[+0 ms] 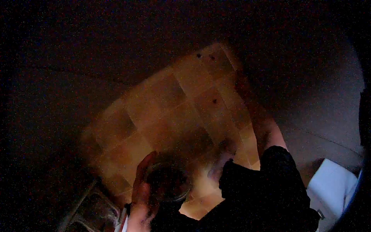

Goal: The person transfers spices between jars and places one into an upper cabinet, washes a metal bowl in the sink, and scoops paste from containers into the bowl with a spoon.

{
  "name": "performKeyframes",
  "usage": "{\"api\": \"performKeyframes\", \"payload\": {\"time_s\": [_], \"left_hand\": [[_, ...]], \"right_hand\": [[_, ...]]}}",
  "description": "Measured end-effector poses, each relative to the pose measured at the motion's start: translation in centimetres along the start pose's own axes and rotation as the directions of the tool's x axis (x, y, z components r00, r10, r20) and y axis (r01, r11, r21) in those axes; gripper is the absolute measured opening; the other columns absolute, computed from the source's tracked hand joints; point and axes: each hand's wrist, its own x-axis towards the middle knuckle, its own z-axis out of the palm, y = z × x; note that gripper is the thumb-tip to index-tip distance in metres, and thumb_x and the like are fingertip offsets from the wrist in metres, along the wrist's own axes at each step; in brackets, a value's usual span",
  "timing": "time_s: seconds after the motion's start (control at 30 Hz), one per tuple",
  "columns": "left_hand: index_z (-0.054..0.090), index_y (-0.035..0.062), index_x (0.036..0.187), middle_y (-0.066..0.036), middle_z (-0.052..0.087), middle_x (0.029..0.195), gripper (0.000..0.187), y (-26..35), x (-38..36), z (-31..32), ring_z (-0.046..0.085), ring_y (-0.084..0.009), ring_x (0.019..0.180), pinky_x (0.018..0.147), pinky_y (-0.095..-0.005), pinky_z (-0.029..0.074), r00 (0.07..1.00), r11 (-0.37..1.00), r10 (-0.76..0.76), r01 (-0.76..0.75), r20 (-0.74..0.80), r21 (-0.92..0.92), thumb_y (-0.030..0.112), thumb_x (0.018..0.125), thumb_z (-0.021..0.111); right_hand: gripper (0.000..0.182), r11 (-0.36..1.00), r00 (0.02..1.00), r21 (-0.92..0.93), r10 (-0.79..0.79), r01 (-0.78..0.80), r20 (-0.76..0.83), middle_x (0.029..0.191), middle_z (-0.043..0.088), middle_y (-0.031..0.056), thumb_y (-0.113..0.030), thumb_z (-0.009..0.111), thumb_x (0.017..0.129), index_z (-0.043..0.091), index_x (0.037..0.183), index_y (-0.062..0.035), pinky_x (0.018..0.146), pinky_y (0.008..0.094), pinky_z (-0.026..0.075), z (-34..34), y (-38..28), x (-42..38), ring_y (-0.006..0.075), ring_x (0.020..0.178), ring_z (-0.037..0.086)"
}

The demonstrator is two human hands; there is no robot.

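Container (pixel 170 179), round and dark inside with a faint pale rim, sits low and near the middle of the scene, close in to the person, over the near part of a checked mat (pixel 154 104). The left hand (pixel 142 187) curves round its left side, fingers bent along the wall; from where I stand I can't tell whether its base rests on the mat. The right arm reaches forward along the mat's right border, and the right hand (pixel 242 87) is at that edge, so lost in shadow that I can't tell whether it is spread, closed or gripping the mat. Squares of tan and brown cover the mat, brightest just right of the container. Two small dark specks (pixel 198 55) lie near the far corner, and another dark speck (pixel 215 101) lies closer in. A blurred pale shape (pixel 216 166), too dim to name, shows beside the person's black clothing (pixel 266 189). Beyond the mat, at lower left, stands a compartmented tray (pixel 79 214); at lower right, a white object (pixel 332 185) lies on the grey surface (pixel 317 112).
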Motion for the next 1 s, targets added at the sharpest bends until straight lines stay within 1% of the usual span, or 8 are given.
{"api": "performKeyframes", "payload": {"time_s": [0.13, 0.3, 0.37, 0.5, 0.57, 0.63, 0.8, 1.0], "left_hand": [[0.027, 0.0081, 0.154, -0.013, 0.038, 0.153, 0.074, 0.8, -3.0, -0.2, 0.037, -0.0296, 0.141, 0.117, -0.0438, 0.032, 0.993, 0.999, 0.032, -0.034, -0.116, -0.013, 0.038, 0.097, 0.063], [0.027, 0.008, 0.154, -0.013, 0.038, 0.152, 0.074, 0.7, -5.9, -0.3, 0.037, -0.0296, 0.14, 0.117, -0.0439, 0.032, 0.973, 0.997, 0.074, -0.081, -0.22, -0.021, 0.038, 0.097, 0.064], [0.027, 0.008, 0.154, -0.013, 0.038, 0.152, 0.075, 0.3, -7.1, -0.3, 0.037, -0.0296, 0.14, 0.116, -0.0439, 0.032, 0.964, 0.995, 0.083, -0.092, -0.252, -0.027, 0.038, 0.097, 0.064], [0.026, 0.0079, 0.154, -0.014, 0.038, 0.152, 0.075, -0.6, -8.9, 0.0, 0.038, -0.0296, 0.14, 0.116, -0.0439, 0.032, 0.948, 0.992, 0.102, -0.119, -0.303, -0.037, 0.038, 0.096, 0.065], [0.026, 0.0079, 0.154, -0.014, 0.039, 0.152, 0.076, -1.1, -10.1, 0.0, 0.038, -0.0296, 0.14, 0.116, -0.0439, 0.032, 0.938, 0.99, 0.11, -0.132, -0.327, -0.045, 0.037, 0.096, 0.065], [0.026, 0.0079, 0.154, -0.014, 0.039, 0.152, 0.076, -2.0, -10.8, 0.4, 0.038, -0.0296, 0.139, 0.116, -0.044, 0.033, 0.933, 0.989, 0.109, -0.138, -0.342, -0.06, 0.037, 0.096, 0.065], [0.026, 0.0078, 0.154, -0.014, 0.039, 0.151, 0.077, -4.6, -12.1, 1.9, 0.039, -0.0296, 0.139, 0.116, -0.044, 0.033, 0.927, 0.985, 0.084, -0.134, -0.365, -0.113, 0.037, 0.095, 0.066], [0.026, 0.0077, 0.154, -0.014, 0.039, 0.151, 0.078, -7.8, -12.3, 4.2, 0.039, -0.0296, 0.139, 0.116, -0.0441, 0.033, 0.935, 0.975, 0.023, -0.099, -0.355, -0.197, 0.037, 0.095, 0.067]], "right_hand": [[0.032, 0.988, 0.994, 0.126, -0.094, 0.088, 0.046, 0.116, 0.06, 0.011, -0.028, 0.056, 0.098, 0.059, 0.12, -0.0045, 0.088, 0.0395, 0.049, -1.4, 0.9, -1.4, 0.0256, 0.105, 0.056], [0.027, 0.815, 0.918, 0.555, -0.335, 0.168, 0.214, 0.11, 0.061, 0.007, -0.026, 0.057, 0.098, 0.059, 0.115, -0.006, 0.082, 0.0375, 0.05, -3.0, -3.6, -7.5, 0.0212, 0.099, 0.057], [0.024, 0.741, 0.904, 0.645, -0.385, 0.185, 0.184, 0.108, 0.061, 0.0055, -0.025, 0.058, 0.098, 0.06, 0.114, -0.0066, 0.08, 0.0367, 0.05, -3.6, -6.3, -10.6, 0.0194, 0.096, 0.057], [0.02, 0.68, 0.934, 0.705, -0.351, 0.202, 0.071, 0.104, 0.061, 0.0023, -0.024, 0.059, 0.099, 0.06, 0.11, -0.0079, 0.075, 0.035, 0.051, -2.9, -7.5, -12.8, 0.0159, 0.091, 0.058], [0.019, 0.61, 0.929, 0.76, -0.369, 0.224, 0.022, 0.102, 0.062, 0.0026, -0.022, 0.061, 0.096, 0.06, 0.108, -0.0073, 0.075, 0.0369, 0.051, -0.7, -6.5, -12.3, 0.0185, 0.09, 0.058], [0.019, 0.635, 0.945, 0.742, -0.328, 0.215, 0.007, 0.103, 0.061, 0.0028, -0.022, 0.061, 0.096, 0.06, 0.109, -0.0076, 0.075, 0.0369, 0.052, -0.2, -5.3, -10.0, 0.0186, 0.091, 0.058], [0.02, 0.854, 0.993, 0.515, -0.113, 0.075, 0.043, 0.104, 0.061, 0.0035, -0.021, 0.062, 0.095, 0.06, 0.11, -0.0082, 0.076, 0.0369, 0.052, -0.1, -4.0, -1.5, 0.019, 0.092, 0.058], [0.021, 0.931, 0.982, 0.365, -0.038, -0.032, 0.182, 0.106, 0.06, 0.0043, -0.02, 0.064, 0.095, 0.059, 0.112, -0.009, 0.077, 0.0368, 0.052, 0.0, -6.8, 2.8, 0.0194, 0.093, 0.059]]}}
